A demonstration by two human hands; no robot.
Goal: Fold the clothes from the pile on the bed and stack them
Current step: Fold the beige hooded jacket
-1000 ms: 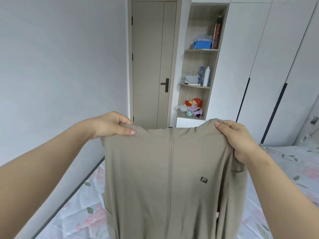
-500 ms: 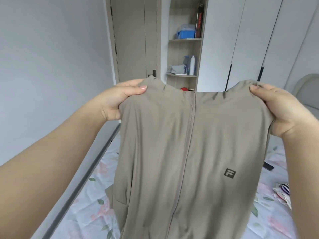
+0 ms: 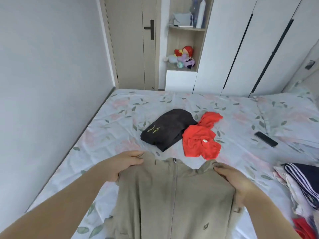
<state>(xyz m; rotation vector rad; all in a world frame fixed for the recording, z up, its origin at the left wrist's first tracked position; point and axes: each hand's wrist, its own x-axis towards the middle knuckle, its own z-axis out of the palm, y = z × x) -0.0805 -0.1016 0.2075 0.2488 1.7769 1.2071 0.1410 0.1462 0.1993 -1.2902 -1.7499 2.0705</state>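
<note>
Holding a beige jacket [image 3: 172, 195] by its two shoulders, zip side up. Pinching one shoulder with the curled fingers [image 3: 136, 156] of the left hand [image 3: 126, 165]. Gripping the other with the bent, close-set fingers [image 3: 220, 168] of the right hand [image 3: 233, 180]. Cannot tell where either thumb sits under the cloth.

Runs back from both sets of fingertips toward the body, with the long axis along the zip, the collar between the hands and the hem out of view below. Hangs over the near part of the bed [image 3: 120, 118]; cannot tell how much already rests on the sheet.

Beyond the fingertips, well apart: a black top [image 3: 165, 129] touching a red top [image 3: 200, 140]. Off past the right fingers: a heap of clothes [image 3: 302, 185].

Probably calls for lowering the jacket flat just ahead of the fingers, with both hands equally near and kept level.
</note>
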